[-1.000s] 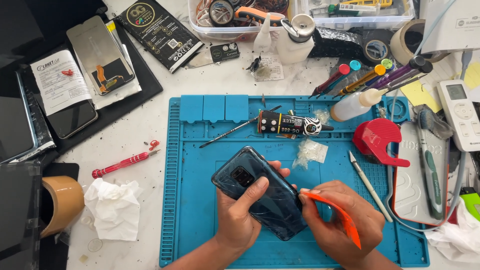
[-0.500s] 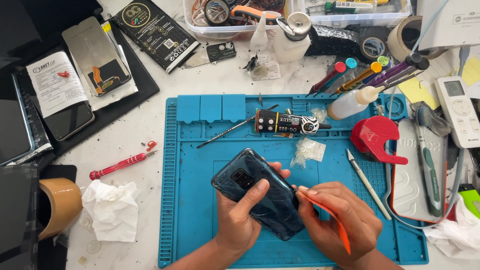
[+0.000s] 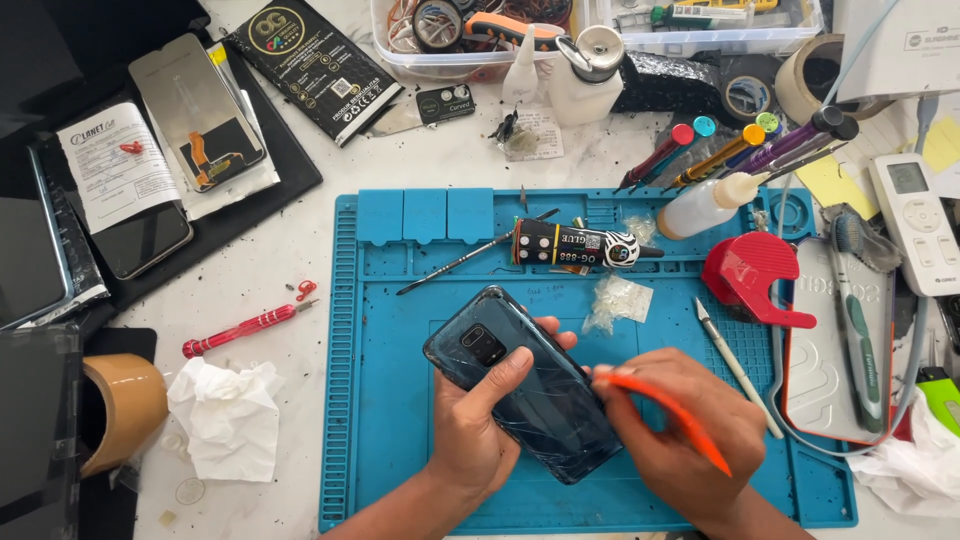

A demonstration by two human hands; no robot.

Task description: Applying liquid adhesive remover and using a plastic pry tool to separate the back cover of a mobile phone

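The dark blue-grey smartphone with a glossy, cracked back cover lies tilted over the near middle of the blue silicone work mat, with its camera block turned up and to the far left. The left hand is closed around the phone from the near side: the thumb lies across the back cover and the fingertips show at the far edge. The right hand is closed around a thin orange plastic pry tool, and the tip of the tool touches the right edge of the phone.

On the mat, far from the phone, lies a black glue tube with white bands, and just left of it a thin dark metal probe. A small clear plastic bag is between the tube and the hands. At the right of the mat lies a red plastic holder, and near it a white thin stick.

Left of the mat, on the white table, lie a red screwdriver, a crumpled white tissue and a roll of brown tape. At the far right stands a white squeeze bottle, which lies tilted beside several coloured-cap screwdrivers.
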